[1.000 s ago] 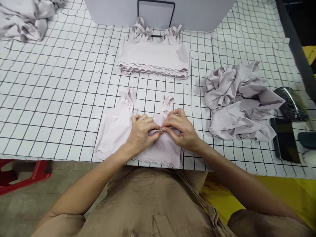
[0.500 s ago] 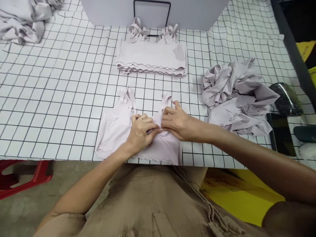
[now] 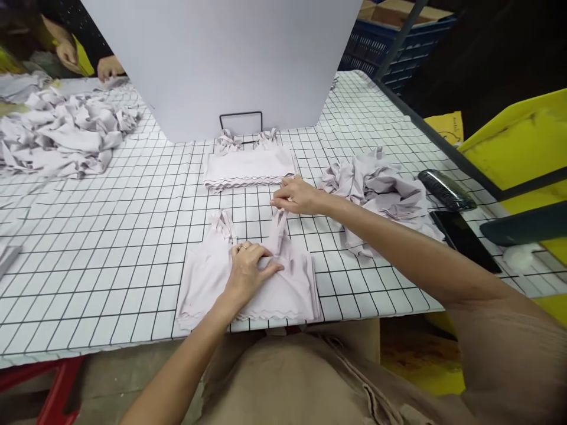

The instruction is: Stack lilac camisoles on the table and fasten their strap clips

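Observation:
A pale lilac strappy top lies flat at the table's front edge, scalloped hem toward me; other layers show beneath it. My left hand rests on its middle, fingers and thumb spread on the fabric. My right hand is closed at the upper end of the right shoulder strap, fingertips pinched together on it. Just beyond lies a neat stack of similar tops, straps pointing away from me.
A crumpled heap of lilac fabric lies right, with a phone and a dark shiny object beside it. A grey-white panel stands behind the stack. Far left, a co-worker's hands are beyond another garment pile.
My right hand has moved from the neckline up to the right strap, which now stands straighter. My left hand has loosened from its pinch and lies flatter. The view has tilted up.

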{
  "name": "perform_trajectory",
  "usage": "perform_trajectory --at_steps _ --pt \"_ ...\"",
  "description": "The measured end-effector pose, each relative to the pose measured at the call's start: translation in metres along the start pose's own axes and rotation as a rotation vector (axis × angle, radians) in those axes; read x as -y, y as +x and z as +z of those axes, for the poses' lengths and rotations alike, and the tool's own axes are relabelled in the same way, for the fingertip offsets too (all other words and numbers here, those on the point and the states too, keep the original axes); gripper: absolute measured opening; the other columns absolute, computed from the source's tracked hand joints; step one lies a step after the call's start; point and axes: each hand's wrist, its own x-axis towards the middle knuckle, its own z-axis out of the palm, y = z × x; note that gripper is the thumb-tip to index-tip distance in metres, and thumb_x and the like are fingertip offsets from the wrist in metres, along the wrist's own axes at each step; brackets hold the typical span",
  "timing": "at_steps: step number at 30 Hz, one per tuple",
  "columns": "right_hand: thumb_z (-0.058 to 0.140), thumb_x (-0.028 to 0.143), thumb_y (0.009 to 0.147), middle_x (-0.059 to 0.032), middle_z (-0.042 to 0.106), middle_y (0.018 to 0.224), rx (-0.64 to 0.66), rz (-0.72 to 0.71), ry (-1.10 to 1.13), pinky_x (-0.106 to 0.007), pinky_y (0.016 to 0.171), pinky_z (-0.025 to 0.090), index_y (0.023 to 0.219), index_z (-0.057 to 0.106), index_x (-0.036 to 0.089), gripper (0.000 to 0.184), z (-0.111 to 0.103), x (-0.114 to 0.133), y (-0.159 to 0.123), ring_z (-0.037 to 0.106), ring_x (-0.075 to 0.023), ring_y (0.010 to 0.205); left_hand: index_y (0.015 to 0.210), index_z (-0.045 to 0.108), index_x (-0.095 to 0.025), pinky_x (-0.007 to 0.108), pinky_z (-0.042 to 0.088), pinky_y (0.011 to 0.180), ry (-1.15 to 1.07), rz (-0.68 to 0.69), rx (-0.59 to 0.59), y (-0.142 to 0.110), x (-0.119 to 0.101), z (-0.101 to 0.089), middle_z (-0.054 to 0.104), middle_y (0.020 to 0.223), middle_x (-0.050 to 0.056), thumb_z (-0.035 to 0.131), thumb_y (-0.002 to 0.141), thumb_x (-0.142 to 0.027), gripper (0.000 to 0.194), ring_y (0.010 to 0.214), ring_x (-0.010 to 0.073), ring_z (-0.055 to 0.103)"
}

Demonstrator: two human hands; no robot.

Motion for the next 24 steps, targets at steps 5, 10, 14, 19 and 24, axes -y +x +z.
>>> perform_trajectory --at_steps 5,10,14,19,24 --pt "0.035 0.024 0.104 -0.0151 0.06 0.144 -0.27 0.065 -0.004 -0.06 0.11 0.036 0.136 0.06 0.015 0.042 0.052 0.058 -0.056 0.052 -0.0299 0.132 0.143 0.051 -0.019 0.053 0.033 0.117 0.122 0.147 -0.192 -0.031 -0.008 -0.027 0.057 0.144 0.017 0.054 0.101 -0.032 0.045 0.138 0.0292 0.05" --pt "0.043 0.064 0.098 -0.0234 0.025 0.164 -0.134 -0.017 -0.141 -0.069 0.118 0.026 0.157 0.03 0.003 0.086 0.13 0.128 -0.128 0.024 -0.0353 0.154 0.164 0.013 -0.016 0.055 0.017 0.126 0.377 0.128 0.067 -0.074 0.007 -0.037 0.033 0.164 0.018 0.037 0.104 -0.042 0.069 0.155 0.0316 0.021" --pt "0.052 0.07 0.091 -0.0235 0.02 0.165 -0.06 0.16 -0.162 -0.074 0.117 0.024 0.159 0.026 0.006 0.097 0.127 0.105 -0.172 0.02 -0.0382 0.155 0.164 0.005 -0.018 0.059 0.012 0.126 0.496 -0.056 0.011 -0.094 0.046 -0.05 0.016 0.169 0.015 0.034 0.101 -0.057 0.08 0.157 0.0348 0.012" --pt "0.05 0.037 0.101 -0.0176 0.052 0.152 -0.36 0.324 -0.076 -0.066 0.115 0.033 0.144 0.054 0.019 0.047 0.067 0.046 -0.205 0.041 -0.0317 0.146 0.164 0.012 -0.028 0.066 0.007 0.124 0.391 -0.033 -0.114 -0.088 0.063 -0.063 0.021 0.169 0.012 0.032 0.104 -0.046 0.066 0.157 0.0351 0.013" --pt "0.067 0.016 0.073 -0.0097 0.072 0.085 -0.727 0.52 0.25 -0.069 0.106 0.034 0.072 0.066 0.016 0.001 0.0 -0.012 -0.201 0.064 -0.0339 0.104 0.155 0.039 -0.033 0.064 0.02 0.124 0.181 0.136 -0.162 -0.048 0.024 -0.069 0.042 0.16 0.008 0.053 0.098 -0.046 0.06 0.151 0.034 0.032"
